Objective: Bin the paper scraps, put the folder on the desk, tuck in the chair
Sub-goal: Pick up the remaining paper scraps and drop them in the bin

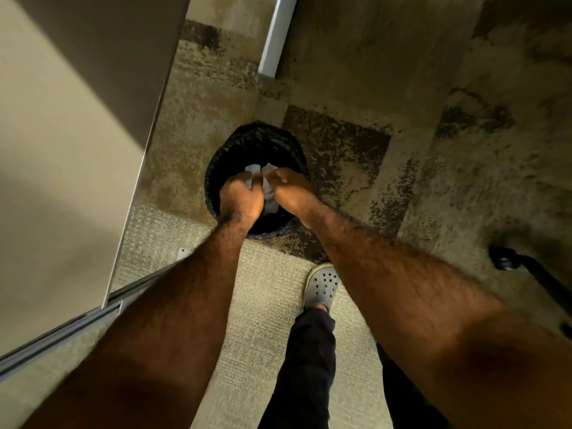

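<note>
mottled beige and brown office carpet underfoot, with a round black bin lined with a dark plastic bag (244, 140) standing just beside a pale desk panel (62, 156). left hand (241, 196) and right hand (289, 188) brought close together directly over the bin's mouth, each pinched shut on crumpled white paper scraps (267, 193), held there probably so the pieces fall inside rather than onto the floor. no folder in view; black chair base (526, 270) at the right edge, well apart.
</note>
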`<action>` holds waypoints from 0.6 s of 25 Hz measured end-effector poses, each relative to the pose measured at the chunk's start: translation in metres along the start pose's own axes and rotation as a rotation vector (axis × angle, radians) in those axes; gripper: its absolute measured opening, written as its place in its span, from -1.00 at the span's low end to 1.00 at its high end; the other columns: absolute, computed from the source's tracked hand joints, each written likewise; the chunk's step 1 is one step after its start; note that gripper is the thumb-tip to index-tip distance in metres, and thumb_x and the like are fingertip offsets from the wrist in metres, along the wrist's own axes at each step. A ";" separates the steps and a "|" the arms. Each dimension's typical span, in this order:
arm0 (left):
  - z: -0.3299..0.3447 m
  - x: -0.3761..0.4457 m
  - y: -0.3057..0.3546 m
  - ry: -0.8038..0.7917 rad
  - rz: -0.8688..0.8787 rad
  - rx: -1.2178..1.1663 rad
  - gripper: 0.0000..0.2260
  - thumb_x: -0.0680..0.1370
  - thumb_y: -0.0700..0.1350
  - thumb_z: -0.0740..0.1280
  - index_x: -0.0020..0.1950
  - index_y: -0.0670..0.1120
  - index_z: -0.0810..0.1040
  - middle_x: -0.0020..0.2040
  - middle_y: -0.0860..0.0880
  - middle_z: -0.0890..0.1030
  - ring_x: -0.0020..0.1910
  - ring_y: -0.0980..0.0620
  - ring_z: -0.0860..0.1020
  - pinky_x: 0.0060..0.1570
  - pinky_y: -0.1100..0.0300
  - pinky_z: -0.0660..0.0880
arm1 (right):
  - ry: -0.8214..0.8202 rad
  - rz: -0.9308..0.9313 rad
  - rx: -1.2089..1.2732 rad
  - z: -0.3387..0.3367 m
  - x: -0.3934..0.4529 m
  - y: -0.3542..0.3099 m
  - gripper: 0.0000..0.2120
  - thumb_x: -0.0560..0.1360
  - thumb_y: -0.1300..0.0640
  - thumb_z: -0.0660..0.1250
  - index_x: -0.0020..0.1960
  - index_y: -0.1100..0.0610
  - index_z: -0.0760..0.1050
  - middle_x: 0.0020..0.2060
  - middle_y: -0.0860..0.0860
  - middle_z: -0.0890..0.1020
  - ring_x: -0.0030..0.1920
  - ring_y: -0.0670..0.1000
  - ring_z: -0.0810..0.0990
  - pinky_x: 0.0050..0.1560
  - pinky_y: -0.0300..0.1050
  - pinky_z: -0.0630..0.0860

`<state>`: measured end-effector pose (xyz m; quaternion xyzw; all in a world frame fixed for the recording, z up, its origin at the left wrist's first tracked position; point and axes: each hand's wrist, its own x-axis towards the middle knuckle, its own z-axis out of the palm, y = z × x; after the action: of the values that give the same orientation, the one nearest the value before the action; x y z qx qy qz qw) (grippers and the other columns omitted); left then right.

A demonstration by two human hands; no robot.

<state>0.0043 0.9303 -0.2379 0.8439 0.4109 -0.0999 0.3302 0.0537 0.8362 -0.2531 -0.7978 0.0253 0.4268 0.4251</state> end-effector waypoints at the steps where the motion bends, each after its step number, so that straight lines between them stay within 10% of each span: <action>1: -0.004 -0.007 0.011 -0.012 0.003 -0.004 -0.71 0.58 0.04 0.22 0.11 -0.09 0.63 0.09 -0.17 0.65 0.07 -0.16 0.58 -0.12 0.25 0.33 | 0.027 -0.016 0.012 -0.011 -0.010 -0.004 -0.74 0.63 -0.03 0.14 0.07 0.07 0.56 0.03 0.09 0.63 0.09 0.12 0.60 -0.12 -0.32 0.36; 10: -0.022 -0.084 0.126 -0.116 0.135 0.069 -0.75 0.54 -0.05 0.23 0.04 -0.16 0.62 -0.01 -0.26 0.65 0.01 -0.25 0.59 -0.06 0.04 0.51 | 0.231 0.056 0.065 -0.118 -0.113 -0.030 -0.54 0.60 -0.17 0.14 0.26 0.14 0.54 0.22 0.21 0.59 0.26 0.17 0.53 0.24 -0.07 0.43; 15: -0.009 -0.144 0.197 -0.209 0.302 0.159 -0.70 0.56 0.00 0.22 0.12 -0.18 0.59 0.06 -0.26 0.62 0.09 -0.27 0.55 0.03 0.00 0.47 | 0.458 0.101 0.205 -0.190 -0.172 -0.013 -0.56 0.53 -0.23 0.21 0.04 0.11 0.62 0.01 0.19 0.68 0.11 0.20 0.61 0.04 -0.06 0.52</action>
<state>0.0602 0.7586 -0.0742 0.9043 0.2341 -0.1686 0.3147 0.0756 0.6561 -0.0719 -0.8240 0.2038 0.2511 0.4652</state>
